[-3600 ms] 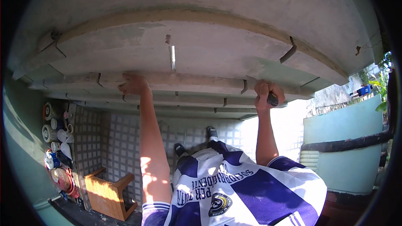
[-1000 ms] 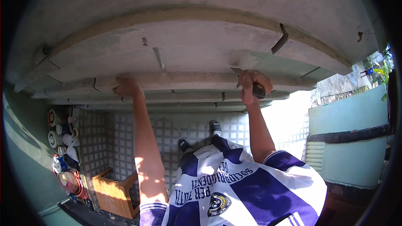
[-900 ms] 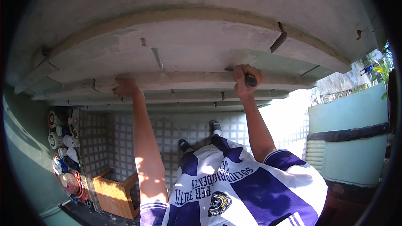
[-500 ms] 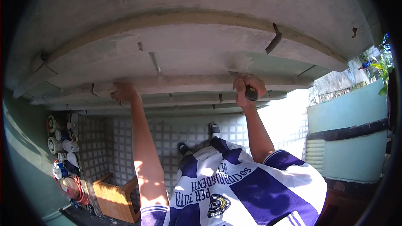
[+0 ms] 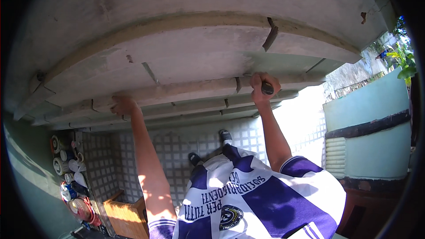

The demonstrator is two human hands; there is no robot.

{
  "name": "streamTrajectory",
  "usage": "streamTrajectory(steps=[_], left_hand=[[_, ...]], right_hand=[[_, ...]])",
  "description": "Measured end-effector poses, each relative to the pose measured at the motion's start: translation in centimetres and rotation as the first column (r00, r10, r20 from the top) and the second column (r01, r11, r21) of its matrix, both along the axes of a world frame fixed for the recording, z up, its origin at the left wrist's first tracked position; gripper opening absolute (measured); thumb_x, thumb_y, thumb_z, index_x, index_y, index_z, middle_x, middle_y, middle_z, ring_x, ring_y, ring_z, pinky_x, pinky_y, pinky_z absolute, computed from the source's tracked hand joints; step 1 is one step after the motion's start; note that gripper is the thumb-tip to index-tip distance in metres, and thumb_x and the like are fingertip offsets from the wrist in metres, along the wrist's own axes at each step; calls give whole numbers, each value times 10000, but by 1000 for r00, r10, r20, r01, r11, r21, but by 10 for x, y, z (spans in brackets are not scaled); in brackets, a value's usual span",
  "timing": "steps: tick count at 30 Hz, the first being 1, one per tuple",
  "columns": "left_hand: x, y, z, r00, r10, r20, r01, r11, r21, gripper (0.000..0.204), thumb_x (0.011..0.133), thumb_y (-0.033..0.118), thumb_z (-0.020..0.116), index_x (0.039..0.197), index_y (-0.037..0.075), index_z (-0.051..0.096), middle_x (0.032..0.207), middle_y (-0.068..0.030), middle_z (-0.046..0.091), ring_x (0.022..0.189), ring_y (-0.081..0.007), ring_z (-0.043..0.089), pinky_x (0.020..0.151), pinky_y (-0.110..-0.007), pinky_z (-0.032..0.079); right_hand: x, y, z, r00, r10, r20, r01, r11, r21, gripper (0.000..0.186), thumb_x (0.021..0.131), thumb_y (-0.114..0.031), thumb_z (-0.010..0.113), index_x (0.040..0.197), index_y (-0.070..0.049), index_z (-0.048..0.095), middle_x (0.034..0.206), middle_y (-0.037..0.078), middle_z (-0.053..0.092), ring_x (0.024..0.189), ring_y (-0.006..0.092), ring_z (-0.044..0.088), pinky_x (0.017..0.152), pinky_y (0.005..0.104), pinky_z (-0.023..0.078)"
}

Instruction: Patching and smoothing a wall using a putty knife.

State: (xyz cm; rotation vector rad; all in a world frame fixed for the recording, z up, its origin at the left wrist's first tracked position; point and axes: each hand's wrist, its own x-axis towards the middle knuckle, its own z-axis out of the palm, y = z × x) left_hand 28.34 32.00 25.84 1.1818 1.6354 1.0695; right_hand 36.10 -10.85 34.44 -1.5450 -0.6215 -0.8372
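Pale painted boards form a curved, stepped surface [image 5: 186, 53] across the upper view, with long ledges and short notches. My left hand [image 5: 124, 105] rests on the lower ledge [image 5: 177, 89] at left of centre, fingers curled over its edge. Right of centre, my right hand [image 5: 265, 84] is closed round the dark handle of a tool [image 5: 267, 88], which looks like a scraper or putty knife. Its blade is mostly hidden against the surface beside the ledge.
Containers and buckets [image 5: 59, 166] line the left wall [image 5: 22, 159]. A wooden stool [image 5: 124, 217] stands on the tiled floor [image 5: 177, 146] near my sandalled feet [image 5: 226, 137]. At right are a pale green wall [image 5: 365, 93], plants [image 5: 403, 62] and a distant person in blue [image 5: 381, 55].
The view has tilted, so the ledges slope down to the left. My right hand with the tool has shifted slightly back and forth along the surface; my left hand stays on the ledge.
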Motion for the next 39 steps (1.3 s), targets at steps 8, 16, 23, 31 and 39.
streamTrajectory(steps=[8, 16, 23, 31, 39], left_hand=[[15, 18, -27, 958, -116, -264, 140, 988, 71, 767, 933, 517, 463, 1338, -116, 308, 1274, -378, 374, 1123, -502, 492, 853, -558, 492], [11, 3, -36, 959, 129, -252, -71, 971, 228, 631, 983, 472, 397, 1404, 5, 341, 1383, -261, 337, 1203, -423, 445, 966, -564, 382], [-26, -188, 32, 896, -414, -157, 338, 410, 847, 576, 950, 152, 574, 1436, -18, 315, 1503, -273, 244, 1378, -441, 279, 1101, -547, 245], [24, -298, 61, 169, -942, -291, 572, -146, 807, 519, 892, 13, 559, 1391, 17, 415, 1445, -199, 419, 1322, -350, 429, 1054, -442, 359], [22, -314, 77, -320, -904, -283, 661, -427, 617, 475, 898, 47, 563, 1365, 73, 481, 1411, -131, 489, 1292, -294, 480, 1023, -410, 390]], right_hand=[[5, -16, -6, 983, -144, 113, 154, 985, -81, 238, 777, 18, 589, 597, -32, 442, 501, 56, 484, 422, 147, 462, 434, 269, 355], [-78, -52, -14, 968, -248, 46, 249, 968, -23, 195, 754, 42, 607, 646, -30, 461, 543, 69, 493, 439, 163, 468, 450, 276, 362], [-133, -87, -59, 860, -334, -385, 329, 941, -80, 264, 800, 5, 662, 628, -27, 465, 547, 13, 442, 508, 82, 381, 491, 260, 311], [-143, -98, -48, 766, -392, -509, 434, 900, -40, 278, 823, -29, 653, 626, -28, 457, 525, -4, 400, 512, 71, 368, 476, 265, 298], [-173, -105, -63, 724, -438, -533, 489, 871, -51, 170, 845, -43, 634, 743, -20, 500, 590, 0, 435, 553, 65, 401, 502, 243, 320]])
